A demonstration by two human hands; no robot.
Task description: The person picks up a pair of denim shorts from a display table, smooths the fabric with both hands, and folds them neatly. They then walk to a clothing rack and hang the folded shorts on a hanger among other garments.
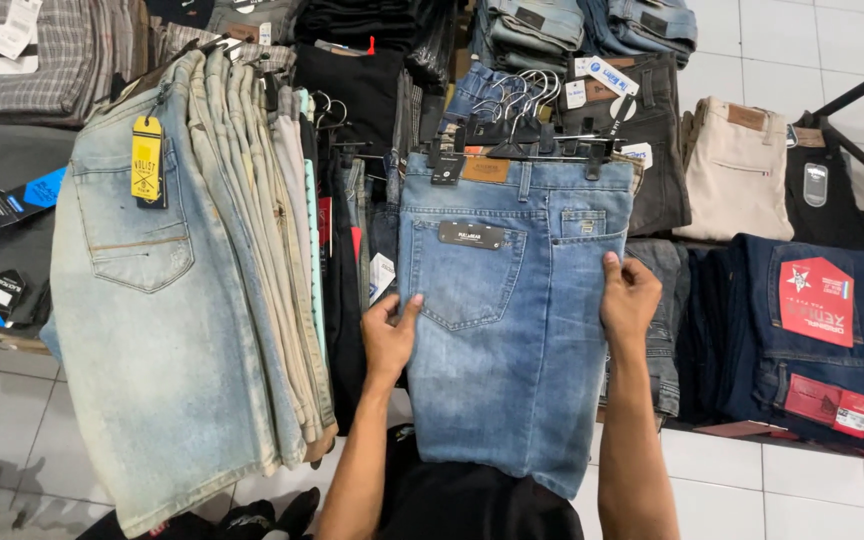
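Holding blue denim shorts [512, 330] | your left hand [388, 340] pinches one edge, right hand [629, 300] the other | shorts hanging on clip hanger [522, 150]

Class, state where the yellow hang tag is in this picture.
In the head view, the yellow hang tag hangs upper left on the pale washed denim shorts, at the front of the hanging rack, left of the blue denim shorts.

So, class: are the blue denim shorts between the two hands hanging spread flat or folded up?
Spread flat: the blue denim shorts hang full length from a clip hanger, back pocket showing, with the left hand and right hand on their sides.
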